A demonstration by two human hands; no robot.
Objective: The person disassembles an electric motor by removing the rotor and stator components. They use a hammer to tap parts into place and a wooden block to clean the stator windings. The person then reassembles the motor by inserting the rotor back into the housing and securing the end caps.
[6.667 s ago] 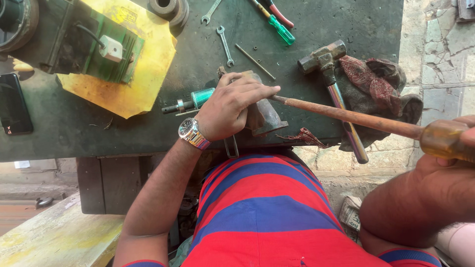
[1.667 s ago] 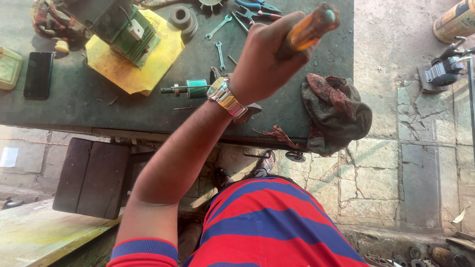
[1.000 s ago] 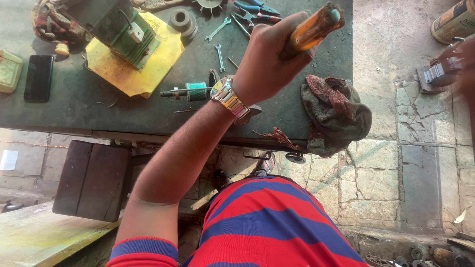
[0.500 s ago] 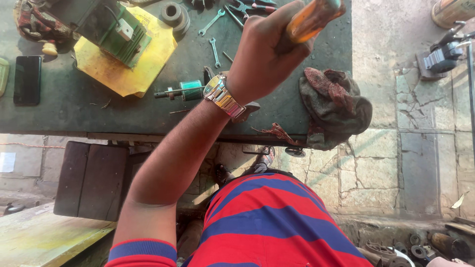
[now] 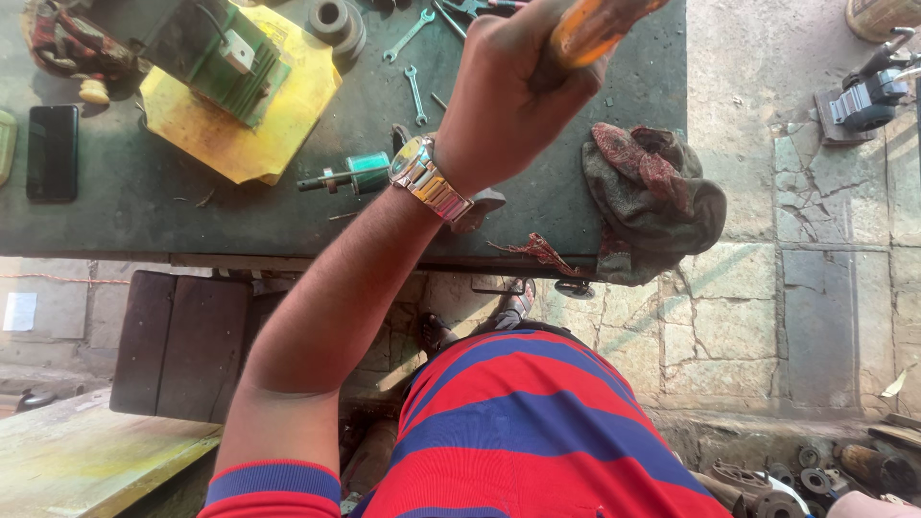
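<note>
Head view: left hand (image 5: 513, 105) fisted tight round orange tool handle (image 5: 590, 29), raised above desk (image 5: 144, 216); right hand not visible.

Dark workbench (image 5: 192, 225) carries, left of the raised left hand (image 5: 513, 105), a yellow plate (image 5: 240, 134) under a green motor block (image 5: 216, 53), black phone (image 5: 53, 152), green-handled tool (image 5: 350, 176), two small wrenches (image 5: 414, 91), and just right of the hand a crumpled rag (image 5: 652, 197) at the edge.
</note>
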